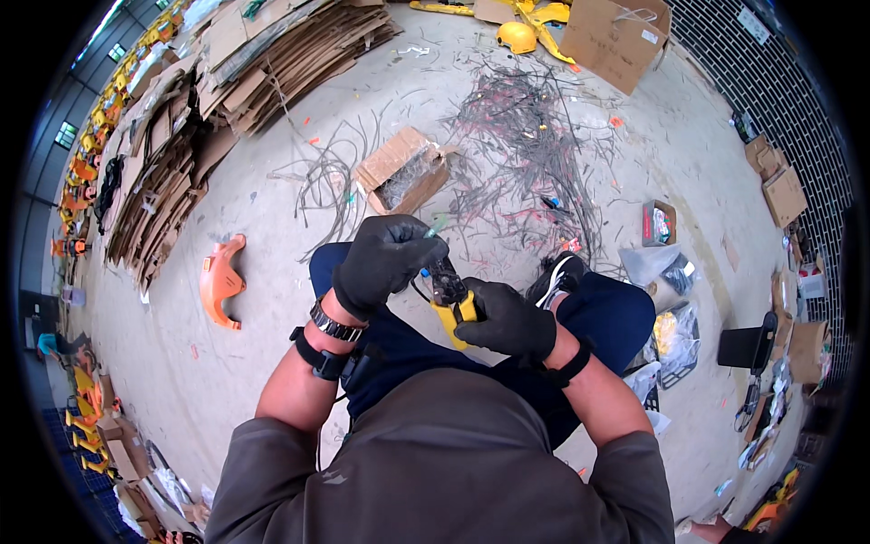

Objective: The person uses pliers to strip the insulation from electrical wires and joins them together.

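Both my hands wear black gloves and meet above my knees. My right hand (506,319) grips a crimping tool with yellow handles (453,308). My left hand (385,258) pinches a thin wire with a pale green tip (437,225) and holds it at the tool's black jaws. I sit with dark blue trousers and a black shoe (557,276) over a concrete floor.
An open cardboard box (403,172) lies just ahead, beside a large heap of cut grey wires (530,136). Flattened cardboard stacks (208,100) fill the left. An orange plastic part (220,279) lies at the left. Small boxes and bags (666,272) sit to the right.
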Tool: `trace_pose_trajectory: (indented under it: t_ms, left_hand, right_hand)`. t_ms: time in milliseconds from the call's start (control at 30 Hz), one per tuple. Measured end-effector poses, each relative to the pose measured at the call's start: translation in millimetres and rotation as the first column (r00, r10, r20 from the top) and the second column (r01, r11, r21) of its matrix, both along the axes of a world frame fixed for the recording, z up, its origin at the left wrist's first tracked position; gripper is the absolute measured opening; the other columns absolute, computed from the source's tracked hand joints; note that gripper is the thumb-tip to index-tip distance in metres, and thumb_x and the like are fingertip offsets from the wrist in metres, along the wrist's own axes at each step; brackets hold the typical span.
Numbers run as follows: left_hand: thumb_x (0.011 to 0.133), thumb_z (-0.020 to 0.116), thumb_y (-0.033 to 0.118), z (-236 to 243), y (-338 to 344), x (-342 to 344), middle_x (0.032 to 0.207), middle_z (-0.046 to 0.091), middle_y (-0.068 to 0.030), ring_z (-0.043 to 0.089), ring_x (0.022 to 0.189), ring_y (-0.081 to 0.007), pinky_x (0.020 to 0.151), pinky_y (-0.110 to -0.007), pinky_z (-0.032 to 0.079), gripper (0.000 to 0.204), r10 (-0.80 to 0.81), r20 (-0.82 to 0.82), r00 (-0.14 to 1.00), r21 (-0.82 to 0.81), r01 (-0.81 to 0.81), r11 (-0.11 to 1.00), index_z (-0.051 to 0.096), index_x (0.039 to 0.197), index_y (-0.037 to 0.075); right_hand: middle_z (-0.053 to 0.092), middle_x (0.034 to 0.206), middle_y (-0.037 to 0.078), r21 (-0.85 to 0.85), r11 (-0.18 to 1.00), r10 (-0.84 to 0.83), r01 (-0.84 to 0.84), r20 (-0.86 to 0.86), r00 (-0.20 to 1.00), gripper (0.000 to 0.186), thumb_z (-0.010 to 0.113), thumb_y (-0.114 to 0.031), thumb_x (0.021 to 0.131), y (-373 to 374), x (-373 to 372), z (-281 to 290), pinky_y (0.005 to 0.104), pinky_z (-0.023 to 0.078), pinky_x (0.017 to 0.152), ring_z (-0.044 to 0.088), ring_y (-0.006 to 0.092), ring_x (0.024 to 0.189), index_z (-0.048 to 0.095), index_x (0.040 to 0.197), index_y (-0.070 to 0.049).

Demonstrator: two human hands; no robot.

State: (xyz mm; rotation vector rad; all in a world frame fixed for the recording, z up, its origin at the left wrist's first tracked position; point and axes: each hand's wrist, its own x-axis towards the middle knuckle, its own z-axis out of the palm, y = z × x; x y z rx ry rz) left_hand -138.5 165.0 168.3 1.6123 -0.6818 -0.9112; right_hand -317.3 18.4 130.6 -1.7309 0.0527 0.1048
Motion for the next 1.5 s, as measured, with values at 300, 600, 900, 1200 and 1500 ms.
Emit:
trace_pose_trajectory:
  t_ms: [300,600,900,1200,1500]
  left_hand:
    - [0.092,0.071,0.016,-9,1,-1,0.07,0.067,-0.0025,0.058,0.058,-0.0059,0.052,-0.023,0.044,0.019,-0.03,0.133,0.991,-0.015,0.033,0.999,0.071,0.086,-0.003]
    - [0.094,0.068,0.015,-13,2,0,0.067,0.061,0.0006,0.054,0.053,-0.0058,0.048,-0.024,0.041,0.019,-0.011,0.235,0.972,-0.037,0.02,0.999,0.074,0.098,-0.003]
    - [0.1,0.062,0.027,-29,-4,-8,0.068,0.056,0.0007,0.046,0.049,-0.005,0.045,-0.022,0.035,0.032,0.196,-0.13,0.972,-0.05,-0.204,0.978,0.069,0.111,-0.002]
    - [0.1,0.062,0.028,-19,1,-10,0.07,0.059,-0.0002,0.049,0.051,-0.0054,0.048,-0.022,0.039,0.033,0.217,-0.059,0.974,-0.094,-0.222,0.971,0.071,0.11,-0.001]
    - [0.093,0.07,0.017,-23,7,-14,0.069,0.061,0.002,0.051,0.06,-0.0039,0.054,-0.023,0.04,0.017,0.29,0.282,0.915,-0.068,-0.282,0.957,0.072,0.092,0.0]
  right_hand:
    - [0.067,0.079,0.014,-0.104,0.984,-0.138,0.141,0.039,0.99,0.038,0.067,-0.011,0.08,13,0,-9,0.0356,0.05,0.064,0.064,0.0207,0.067,0.059,0.115,0.002]
    - [0.07,0.097,0.009,0.156,0.98,-0.109,0.119,-0.074,0.991,0.041,0.067,-0.012,0.088,-1,2,-8,0.0329,0.051,0.069,0.062,0.0146,0.074,0.059,0.127,-0.001]
    - [0.07,0.099,-0.002,0.395,0.918,0.107,-0.01,-0.222,0.969,0.039,0.066,-0.014,0.095,1,-1,-26,0.0222,0.043,0.064,0.052,0.0033,0.072,0.064,0.133,-0.003]
    - [0.071,0.103,0.004,0.291,0.954,-0.046,0.065,-0.074,0.996,0.042,0.063,-0.011,0.096,-65,40,33,0.0231,0.049,0.072,0.06,0.0071,0.081,0.057,0.137,-0.001]
    - [0.071,0.102,0.013,-0.267,0.95,-0.082,0.163,0.291,0.953,0.044,0.064,-0.017,0.095,-64,47,-59,0.0369,0.054,0.075,0.069,0.0229,0.085,0.058,0.138,-0.005]
